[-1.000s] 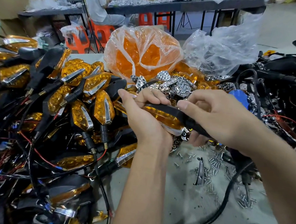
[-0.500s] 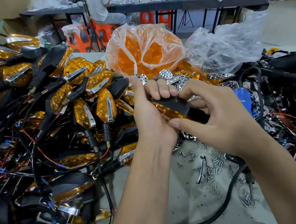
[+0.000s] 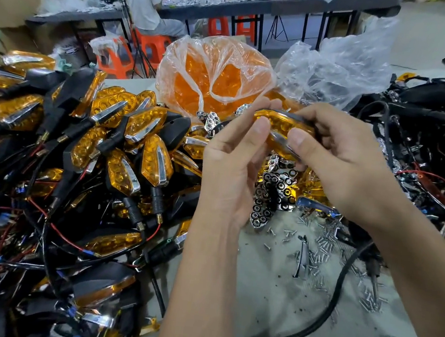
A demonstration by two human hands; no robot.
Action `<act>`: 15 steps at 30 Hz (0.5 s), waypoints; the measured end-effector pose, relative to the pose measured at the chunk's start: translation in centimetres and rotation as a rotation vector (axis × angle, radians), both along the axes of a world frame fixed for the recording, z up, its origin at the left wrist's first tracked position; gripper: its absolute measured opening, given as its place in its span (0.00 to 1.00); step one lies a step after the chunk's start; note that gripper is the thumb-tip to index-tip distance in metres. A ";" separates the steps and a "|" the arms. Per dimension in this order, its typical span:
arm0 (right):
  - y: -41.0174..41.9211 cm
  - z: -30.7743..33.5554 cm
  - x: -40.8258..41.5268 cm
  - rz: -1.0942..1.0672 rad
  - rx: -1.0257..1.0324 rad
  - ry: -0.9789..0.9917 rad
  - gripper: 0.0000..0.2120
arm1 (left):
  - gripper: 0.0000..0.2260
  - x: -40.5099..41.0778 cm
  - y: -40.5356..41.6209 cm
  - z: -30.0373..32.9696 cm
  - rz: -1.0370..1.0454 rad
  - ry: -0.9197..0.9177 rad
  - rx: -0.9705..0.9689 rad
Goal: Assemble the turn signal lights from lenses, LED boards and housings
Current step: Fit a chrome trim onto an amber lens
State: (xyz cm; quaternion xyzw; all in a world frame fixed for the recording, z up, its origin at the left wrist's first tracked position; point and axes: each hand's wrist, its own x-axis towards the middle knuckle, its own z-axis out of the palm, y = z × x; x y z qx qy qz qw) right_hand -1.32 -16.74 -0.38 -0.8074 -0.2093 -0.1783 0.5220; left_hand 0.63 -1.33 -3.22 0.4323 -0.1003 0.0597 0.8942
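Being held up above the surface (image 3: 269, 301), just in front of the bagged lenses: one turn signal light (image 3: 284, 122), lying roughly level, amber faceted lens facing the camera, a chrome strip gleaming along its lower edge, a black housing edging its top and right end. Gripping it from the right with curled fingers, thumb pressing on the chrome strip: the right hand (image 3: 338, 161). Supporting it from the left, thumb tip touching the lens, fingers wrapping behind: the left hand (image 3: 232, 169). Sitting directly behind, bulging with orange lenses: a clear plastic bag (image 3: 214, 74). Lying beneath the hands: a heap of small chrome reflector pieces (image 3: 272, 186), and nearer, loose screws (image 3: 320, 254) scattering over the grey surface. Sprawling to the left: a big pile of finished lights (image 3: 92, 137), amber and black, trailing red and black wires. Snaking across the right foreground: a black cable (image 3: 332, 310).
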 end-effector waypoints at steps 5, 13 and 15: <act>0.1 0.0 0.1 -0.069 -0.030 -0.001 0.17 | 0.10 -0.3 0.0 -0.1 -0.053 -0.061 0.118; -1.2 0.6 0.6 0.063 0.234 0.119 0.21 | 0.11 -0.7 -0.9 0.2 -0.104 -0.121 0.139; -1.3 0.7 0.5 0.058 0.285 0.149 0.21 | 0.11 -0.7 -1.2 0.3 -0.096 -0.113 0.139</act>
